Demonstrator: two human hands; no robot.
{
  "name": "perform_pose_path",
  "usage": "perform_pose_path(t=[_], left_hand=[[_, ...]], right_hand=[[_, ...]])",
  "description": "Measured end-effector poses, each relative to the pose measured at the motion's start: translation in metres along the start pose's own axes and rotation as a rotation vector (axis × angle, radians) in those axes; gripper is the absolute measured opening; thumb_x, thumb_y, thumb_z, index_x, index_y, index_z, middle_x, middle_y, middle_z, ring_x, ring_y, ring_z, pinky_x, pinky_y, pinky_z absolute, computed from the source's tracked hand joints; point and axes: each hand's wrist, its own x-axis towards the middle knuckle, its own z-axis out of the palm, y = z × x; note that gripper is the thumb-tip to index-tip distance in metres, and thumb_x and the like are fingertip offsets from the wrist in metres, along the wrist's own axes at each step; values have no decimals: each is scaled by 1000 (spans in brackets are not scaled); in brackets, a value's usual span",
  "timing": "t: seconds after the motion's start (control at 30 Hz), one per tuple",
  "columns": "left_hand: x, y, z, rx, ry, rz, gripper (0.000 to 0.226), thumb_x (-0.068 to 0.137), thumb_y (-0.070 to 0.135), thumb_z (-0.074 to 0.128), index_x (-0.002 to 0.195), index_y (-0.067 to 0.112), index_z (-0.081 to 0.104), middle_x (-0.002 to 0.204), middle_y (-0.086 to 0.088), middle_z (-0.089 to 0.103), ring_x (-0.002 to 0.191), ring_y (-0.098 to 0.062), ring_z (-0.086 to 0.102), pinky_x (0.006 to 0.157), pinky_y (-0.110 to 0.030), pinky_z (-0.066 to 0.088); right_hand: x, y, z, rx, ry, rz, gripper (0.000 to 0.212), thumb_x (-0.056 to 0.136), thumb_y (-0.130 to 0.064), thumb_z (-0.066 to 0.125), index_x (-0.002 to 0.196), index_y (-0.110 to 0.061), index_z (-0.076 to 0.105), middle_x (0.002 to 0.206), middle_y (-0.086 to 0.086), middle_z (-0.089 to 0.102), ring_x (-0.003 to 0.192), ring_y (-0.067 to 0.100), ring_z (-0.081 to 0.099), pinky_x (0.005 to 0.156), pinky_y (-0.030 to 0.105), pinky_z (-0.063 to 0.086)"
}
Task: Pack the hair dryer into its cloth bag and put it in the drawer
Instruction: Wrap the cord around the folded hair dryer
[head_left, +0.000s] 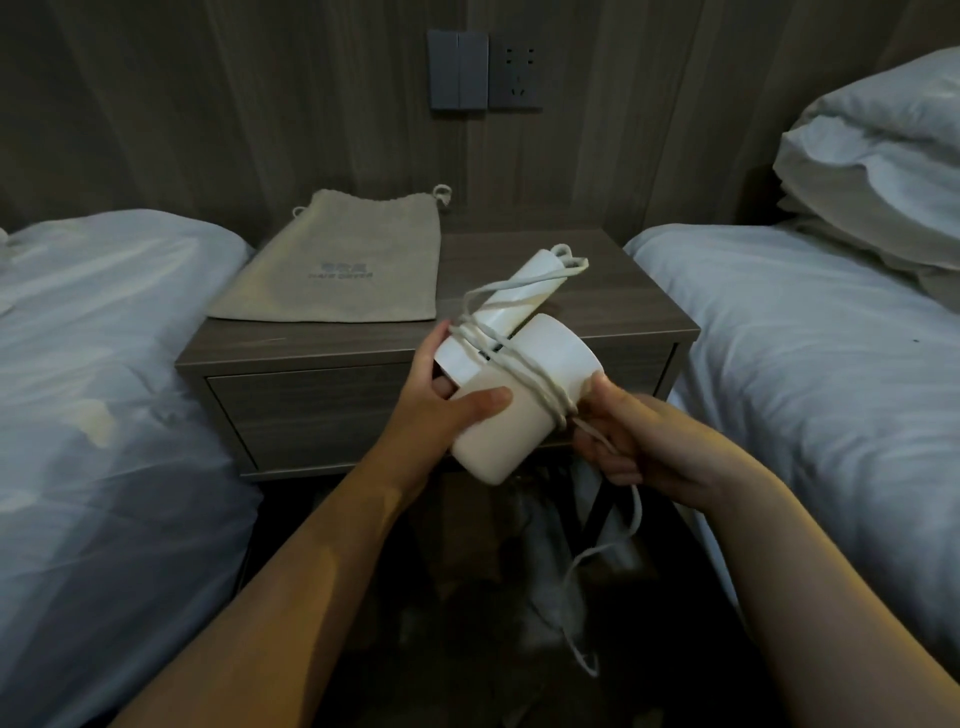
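A white hair dryer (540, 374) is held in front of the nightstand, its folded handle pointing up and away. My left hand (441, 405) grips the barrel from the left, thumb across it. White cord (524, 374) is wound a few turns around the barrel and handle. My right hand (634, 441) pinches the cord beside the barrel, and the loose end hangs down toward the floor. The beige drawstring cloth bag (343, 260) lies flat on the nightstand top, at its left. The drawer (311, 410) under the top is shut.
The dark wood nightstand (613, 306) stands between two beds with white bedding, left bed (104, 389) and right bed (810, 353). Pillows (878, 171) are piled at the far right. A wall switch and socket (483, 70) sit above. White fabric lies on the dark floor below.
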Motion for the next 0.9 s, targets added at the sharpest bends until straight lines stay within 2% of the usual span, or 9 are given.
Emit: perform_pose_path(t=[0.1,0.2,0.3,0.43,0.6,0.7,0.77,0.83,0.9], left_hand=[[-4,-3,2,81,-36,21,104,66,10,79,145,34,16,125,10,53,113,-10,56,85,-33,54],[-6,-5,2,121,-55,32,108,60,21,77,145,37,12,127,17,48,117,-7,52,92,-36,51],[-6,-5,2,184,-42,54,112,57,26,80,145,37,12,133,10,45,119,-10,50,94,-36,49],[-6,-7,7,217,4,104,98,72,9,76,145,31,15,138,2,42,117,-9,49,87,-26,48],[-7,-1,9,204,40,120,95,67,20,75,145,28,21,138,0,47,116,-11,53,86,-28,51],[-7,5,9,249,44,134,104,59,29,77,146,29,19,141,1,44,120,-11,50,93,-31,47],[-7,8,8,291,50,137,105,61,25,79,146,30,18,143,1,42,122,-12,48,96,-33,46],[-6,9,6,316,70,146,100,66,18,80,145,30,20,143,1,43,121,-11,47,95,-31,45],[-6,9,5,346,101,159,99,67,16,80,145,31,21,142,2,43,120,-10,47,90,-23,44]], right_hand=[[6,5,10,-3,117,14,56,66,-65,49,72,-9,49,51,0,43,38,9,27,39,19,17],[9,10,16,-1,152,9,50,65,-59,56,73,-11,48,53,0,43,39,9,26,37,19,18],[8,10,15,-25,127,17,46,63,-56,61,67,-12,50,55,0,45,39,8,29,36,18,21],[7,8,15,-107,121,37,50,56,-57,68,70,-12,56,51,-4,45,41,7,33,38,20,25],[4,1,19,-224,200,6,58,50,-69,61,64,-13,56,54,2,49,37,7,37,38,20,28],[-1,-4,17,-419,200,0,59,61,-71,50,58,-12,56,51,3,54,38,10,41,43,23,35],[-3,-6,13,-536,176,5,61,75,-67,44,57,-10,55,39,-2,52,37,13,42,51,27,39],[-5,-6,7,-565,142,15,66,82,-63,41,63,-3,60,33,-2,49,39,16,43,59,30,40],[-8,-8,1,-526,129,36,54,88,-51,47,74,-2,66,36,-3,50,40,16,43,62,33,39]])
